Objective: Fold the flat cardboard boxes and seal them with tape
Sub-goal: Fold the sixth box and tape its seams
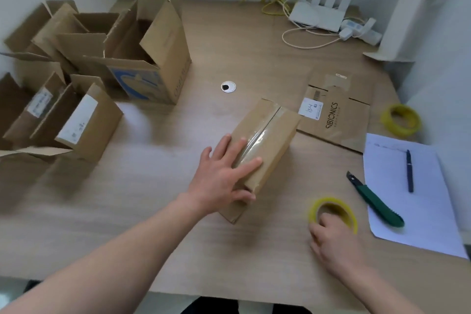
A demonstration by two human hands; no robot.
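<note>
A small closed cardboard box (270, 135) lies in the middle of the table, with clear tape along its top seam. My left hand (224, 176) lies on its near end, fingers spread straight over the top and thumb against the end face. Lower right, a yellow tape roll (331, 209) lies flat on the table. My right hand (334, 239) grips its near rim, fingers curled into the roll's hole. A flat unfolded box (341, 112) printed SIBIONICS lies beyond the taped box, to the right.
Several open cardboard boxes (84, 64) crowd the table's left side. A green utility knife (377, 201) and a pen (409, 171) on white paper (418, 211) lie at right, a second yellow roll (400, 120) behind them. A router (318, 13) and cables sit at the back.
</note>
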